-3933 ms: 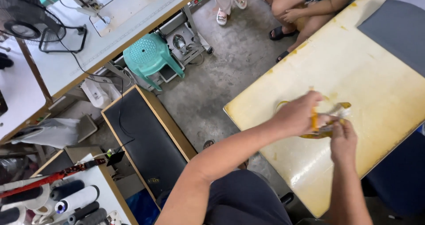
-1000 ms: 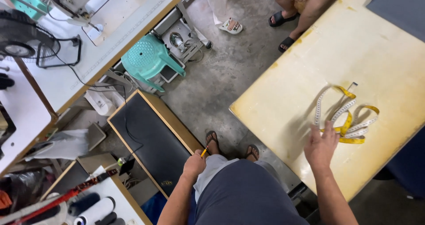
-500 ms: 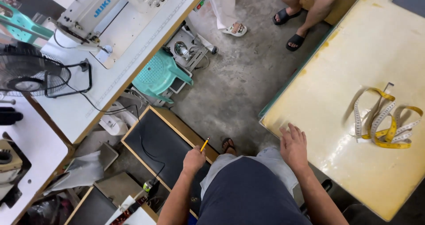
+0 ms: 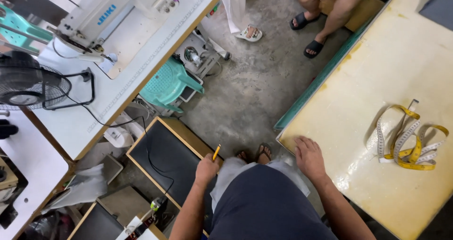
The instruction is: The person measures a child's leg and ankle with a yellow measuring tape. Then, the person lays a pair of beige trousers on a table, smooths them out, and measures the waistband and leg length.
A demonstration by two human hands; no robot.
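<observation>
Head view, looking straight down on a workshop floor.

Left hand [image 4: 206,169]: low in the middle of the frame, beside the person's thigh, over a black board [image 4: 163,157] with a wooden frame that lies on the floor. Fingers clenched around a yellow pencil [image 4: 216,152], whose tip points up and away from the body.

Right hand [image 4: 309,157]: resting palm down on the near left corner of the yellow table [image 4: 377,60]. Fingers released and spread flat, grasping nothing.

Measuring tape [image 4: 406,141]: yellow and white, lying in loose loops on the table to the right of the right hand, well apart from it. One end with a metal tab points toward the far side.

Person's own feet [image 4: 257,152]: in sandals on the grey concrete floor, between the two hands.

Sewing machine [image 4: 113,13]: white, on a long white bench [image 4: 85,122] at the far left.

Fan [image 4: 28,84]: black, with a wire guard, at the left edge of the same bench; a black cable runs from it down toward the black board.

Stool [image 4: 167,84]: green plastic, partly under the bench.

Other people: one seated person's bare legs in black sandals [image 4: 309,32] at the far side near the table's edge; a white sandal [image 4: 250,32] to their left.
</observation>
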